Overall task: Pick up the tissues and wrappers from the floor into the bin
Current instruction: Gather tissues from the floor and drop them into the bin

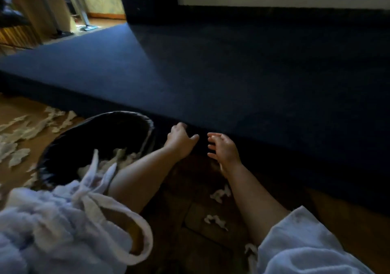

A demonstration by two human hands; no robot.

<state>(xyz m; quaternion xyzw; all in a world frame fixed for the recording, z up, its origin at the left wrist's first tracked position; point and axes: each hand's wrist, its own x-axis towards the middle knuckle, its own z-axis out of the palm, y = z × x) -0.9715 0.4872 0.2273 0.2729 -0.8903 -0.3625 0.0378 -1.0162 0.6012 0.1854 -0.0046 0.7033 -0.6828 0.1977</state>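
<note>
Fluffy robe sleeves lead to left hand and right hand, grips loose, empty, beside round dark bin.

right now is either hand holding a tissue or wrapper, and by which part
Nothing is held: the left hand and right hand are both empty with loose fingers, by the dark blue cushion. Tissue bits lie on the floor.
</note>
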